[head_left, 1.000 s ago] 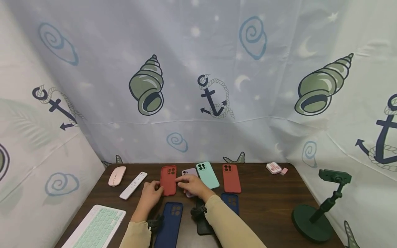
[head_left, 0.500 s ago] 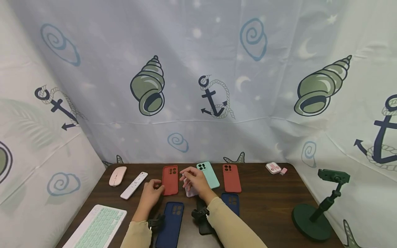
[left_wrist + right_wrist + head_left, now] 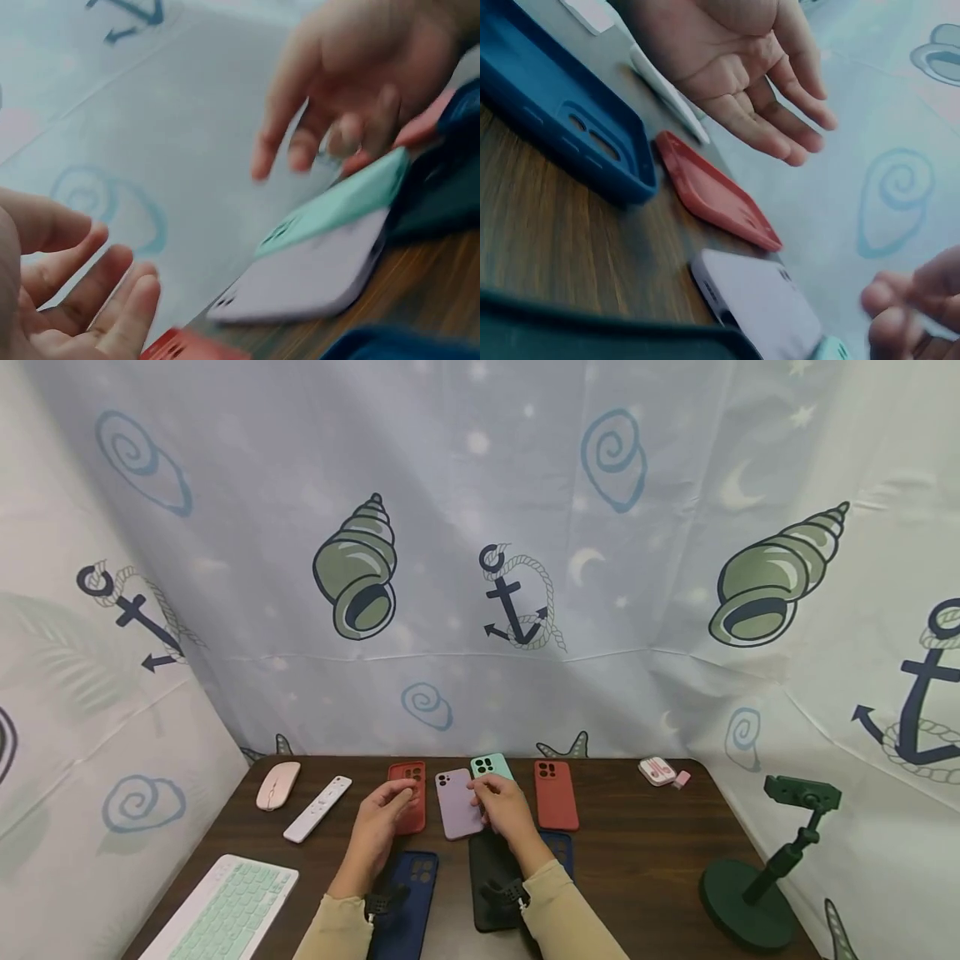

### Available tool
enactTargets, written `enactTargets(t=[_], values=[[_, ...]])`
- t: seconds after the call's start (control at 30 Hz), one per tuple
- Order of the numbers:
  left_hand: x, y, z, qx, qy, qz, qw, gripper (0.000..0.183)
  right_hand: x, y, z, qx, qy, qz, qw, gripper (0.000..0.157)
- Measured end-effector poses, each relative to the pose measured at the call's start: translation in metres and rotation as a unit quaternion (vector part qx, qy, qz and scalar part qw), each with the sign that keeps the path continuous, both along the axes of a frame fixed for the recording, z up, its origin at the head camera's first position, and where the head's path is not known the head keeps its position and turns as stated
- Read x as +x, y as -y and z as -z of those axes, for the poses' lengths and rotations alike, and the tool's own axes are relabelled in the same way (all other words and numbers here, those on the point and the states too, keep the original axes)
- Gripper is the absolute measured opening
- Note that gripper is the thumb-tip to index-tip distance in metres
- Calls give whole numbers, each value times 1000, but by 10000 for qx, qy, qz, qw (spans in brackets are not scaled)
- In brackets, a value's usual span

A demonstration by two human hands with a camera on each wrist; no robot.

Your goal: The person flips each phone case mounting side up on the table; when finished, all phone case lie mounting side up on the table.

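One blue phone case [image 3: 416,893] lies nearest on the dark wood counter [image 3: 637,877], hollow side up and partly hidden by the left forearm, with a keyboard [image 3: 228,912] to its left and a black case [image 3: 490,867] to its right. A green stand [image 3: 750,906] rises at the right edge, and a second blue case [image 3: 561,843] shows partly past the right arm. Farther in, the left hand [image 3: 378,822] hangs above a red case [image 3: 411,820], its grip spread, the fingers loosely parted. The right hand [image 3: 508,810] also has its grip spread, the fingers softly bent, above the lilac case [image 3: 453,806] and the mint case [image 3: 497,767], which lie side by side, backs up. Beyond are another red case [image 3: 557,802], a white remote [image 3: 318,810], a pale mouse [image 3: 278,786], a small box [image 3: 657,771] and a printed curtain [image 3: 480,485].
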State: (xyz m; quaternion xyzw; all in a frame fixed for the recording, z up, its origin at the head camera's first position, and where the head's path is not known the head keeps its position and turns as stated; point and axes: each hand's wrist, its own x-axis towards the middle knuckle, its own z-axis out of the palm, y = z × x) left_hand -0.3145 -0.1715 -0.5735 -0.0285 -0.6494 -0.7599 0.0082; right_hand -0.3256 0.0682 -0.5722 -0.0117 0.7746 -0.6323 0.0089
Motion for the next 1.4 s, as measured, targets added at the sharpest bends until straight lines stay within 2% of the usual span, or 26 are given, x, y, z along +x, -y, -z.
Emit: enactTargets(t=[0.1, 0.17, 0.23, 0.33, 0.47, 0.7, 0.8, 0.9, 0.97, 1.03, 1.1, 1.2, 1.27, 1.4], values=[[3, -16, 1, 501, 83, 302, 9983, 44, 5, -8, 0, 199, 255, 107, 9994, 27], [5, -24, 4, 968, 219, 494, 9938, 46, 8, -13, 1, 216, 367, 94, 9990, 28], [6, -32, 9, 1388, 332, 656, 9876, 48, 9, -16, 3, 220, 350, 53, 9991, 29], [7, -38, 16, 1676, 379, 913, 9809, 54, 9, -19, 9, 286, 204, 22, 9994, 29], [9, -40, 24, 1418, 301, 1185, 9823, 60, 9, -20, 16, 569, 11, -74, 9983, 29], [7, -41, 27, 763, 298, 1297, 9882, 63, 12, -15, 15, 1452, 22, -325, 9889, 32], [6, -43, 27, 639, 291, 1319, 9888, 62, 13, -11, 13, 1995, -229, -363, 9790, 35], [5, -43, 27, 557, 326, 1268, 9898, 60, 14, -7, 14, 2624, -599, -478, 9619, 38], [6, -44, 28, 489, 377, 1203, 9908, 58, 15, -5, 15, 2910, -848, -521, 9515, 39], [6, -44, 29, 427, 404, 1136, 9918, 56, 16, -4, 16, 3024, -1000, -543, 9464, 38], [6, -44, 29, 378, 388, 1119, 9922, 54, 15, -3, 17, 2961, -998, -535, 9484, 36], [6, -45, 29, 346, 421, 1109, 9923, 53, 14, -4, 17, 2640, -675, -570, 9605, 35], [6, -46, 29, 328, 429, 1104, 9924, 54, 14, -5, 17, 2500, -521, -587, 9651, 36], [4, -49, 28, 256, 414, 1149, 9922, 56, 15, -8, 15, 2495, -528, -575, 9652, 38]])
